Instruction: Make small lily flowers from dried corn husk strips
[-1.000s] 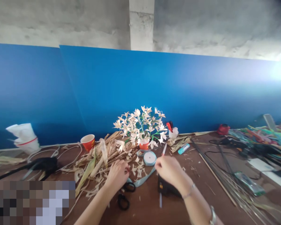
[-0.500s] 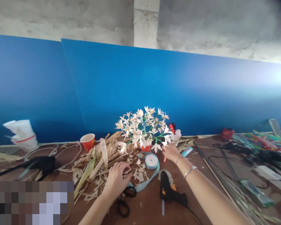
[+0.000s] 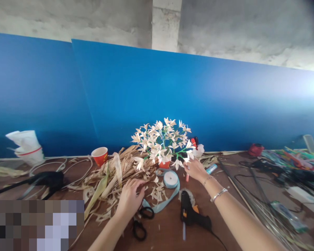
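Note:
A bunch of white, star-shaped artificial flowers (image 3: 161,139) on green stems stands in a red cup (image 3: 164,164). My right hand (image 3: 195,169) is at its lower right edge, fingers bent in beside a drooping flower; what they grip, if anything, is hidden. Just below these fingers a small pinkish-orange stick (image 3: 187,177) shows. My left hand (image 3: 131,196) hovers low at the left, fingers loosely curved, thumb apart, nothing visible in it. Black-handled scissors (image 3: 139,230) lie beside its wrist. A roll of pale blue ribbon (image 3: 170,179) rests between the hands, its tail curling toward the scissors.
A black glue gun (image 3: 192,212) lies at front centre. Dry husks (image 3: 112,177) spread on the left, near a red paper cup (image 3: 99,157). Wires (image 3: 253,205) and colourful strips (image 3: 293,157) cover the right. A blue panel (image 3: 136,90) stands behind the table.
The whole view has shifted slightly, with things appearing a little farther right. Both hands keep nearly the same places relative to the flowers and the scissors.

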`<state>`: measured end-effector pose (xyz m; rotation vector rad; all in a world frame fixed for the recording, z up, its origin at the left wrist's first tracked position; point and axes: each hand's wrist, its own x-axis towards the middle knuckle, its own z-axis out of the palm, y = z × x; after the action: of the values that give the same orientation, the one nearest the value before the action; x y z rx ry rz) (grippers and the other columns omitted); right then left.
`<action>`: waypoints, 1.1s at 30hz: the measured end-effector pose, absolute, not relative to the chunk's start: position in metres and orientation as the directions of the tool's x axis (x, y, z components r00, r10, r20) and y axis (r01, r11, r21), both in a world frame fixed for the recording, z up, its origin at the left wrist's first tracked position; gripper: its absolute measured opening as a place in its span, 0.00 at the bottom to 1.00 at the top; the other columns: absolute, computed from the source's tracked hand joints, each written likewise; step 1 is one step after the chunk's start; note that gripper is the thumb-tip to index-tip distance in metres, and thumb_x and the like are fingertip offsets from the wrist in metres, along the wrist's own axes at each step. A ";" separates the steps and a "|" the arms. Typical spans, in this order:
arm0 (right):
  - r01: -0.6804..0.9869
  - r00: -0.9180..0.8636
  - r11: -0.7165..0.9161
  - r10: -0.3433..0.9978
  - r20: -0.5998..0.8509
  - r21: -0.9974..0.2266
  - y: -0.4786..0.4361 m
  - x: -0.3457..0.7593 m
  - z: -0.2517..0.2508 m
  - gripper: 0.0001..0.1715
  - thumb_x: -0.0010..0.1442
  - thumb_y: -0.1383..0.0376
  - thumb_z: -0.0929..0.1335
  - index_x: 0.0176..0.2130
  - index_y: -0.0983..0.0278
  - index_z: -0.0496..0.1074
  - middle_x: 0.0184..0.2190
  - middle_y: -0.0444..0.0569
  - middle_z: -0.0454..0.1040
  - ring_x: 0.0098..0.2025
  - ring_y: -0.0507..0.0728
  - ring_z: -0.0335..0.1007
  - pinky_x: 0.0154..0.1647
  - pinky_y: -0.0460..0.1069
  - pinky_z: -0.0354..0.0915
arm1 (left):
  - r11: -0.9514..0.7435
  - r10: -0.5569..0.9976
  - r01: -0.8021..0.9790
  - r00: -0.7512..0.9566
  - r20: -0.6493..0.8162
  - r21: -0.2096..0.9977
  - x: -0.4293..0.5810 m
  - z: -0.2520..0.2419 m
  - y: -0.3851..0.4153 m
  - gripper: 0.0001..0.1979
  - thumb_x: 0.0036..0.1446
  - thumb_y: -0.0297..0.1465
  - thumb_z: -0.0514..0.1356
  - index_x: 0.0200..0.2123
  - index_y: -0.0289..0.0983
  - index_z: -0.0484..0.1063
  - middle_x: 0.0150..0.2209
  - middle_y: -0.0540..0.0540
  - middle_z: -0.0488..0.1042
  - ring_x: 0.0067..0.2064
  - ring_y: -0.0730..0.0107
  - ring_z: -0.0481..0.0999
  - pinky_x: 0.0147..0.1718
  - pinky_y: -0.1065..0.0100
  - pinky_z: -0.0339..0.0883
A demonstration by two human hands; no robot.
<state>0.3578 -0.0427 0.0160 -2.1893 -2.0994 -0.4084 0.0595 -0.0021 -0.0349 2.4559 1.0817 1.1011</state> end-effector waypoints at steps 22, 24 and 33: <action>0.375 0.210 0.213 0.928 0.307 -0.902 -0.094 0.215 0.023 0.12 0.55 0.60 0.62 0.25 0.64 0.67 0.18 0.42 0.63 0.21 0.50 0.58 0.21 0.44 0.55 | -0.665 0.708 0.251 0.513 0.486 0.704 0.072 0.003 -0.031 0.11 0.54 0.33 0.54 0.32 0.38 0.75 0.28 0.46 0.75 0.31 0.68 0.71 0.33 0.69 0.61; 0.249 0.292 0.200 0.918 0.270 -0.948 -0.088 0.211 0.015 0.14 0.53 0.57 0.64 0.25 0.65 0.69 0.18 0.42 0.64 0.21 0.50 0.58 0.21 0.44 0.55 | -0.462 0.791 0.143 0.513 0.334 0.875 0.075 0.001 -0.032 0.14 0.53 0.36 0.54 0.28 0.34 0.75 0.23 0.46 0.74 0.26 0.70 0.69 0.27 0.72 0.61; 0.177 0.349 0.228 0.895 0.278 -0.957 -0.086 0.199 -0.007 0.15 0.52 0.56 0.66 0.24 0.65 0.69 0.19 0.42 0.65 0.21 0.49 0.57 0.21 0.44 0.54 | -0.142 0.824 0.050 0.560 0.090 0.989 0.072 -0.016 -0.041 0.14 0.49 0.38 0.57 0.27 0.32 0.74 0.19 0.49 0.71 0.22 0.73 0.66 0.24 0.73 0.59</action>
<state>0.1994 -0.0856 -0.0071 -1.2634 -1.1292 0.6771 0.0718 -0.0409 -0.0157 1.5850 0.7598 0.7974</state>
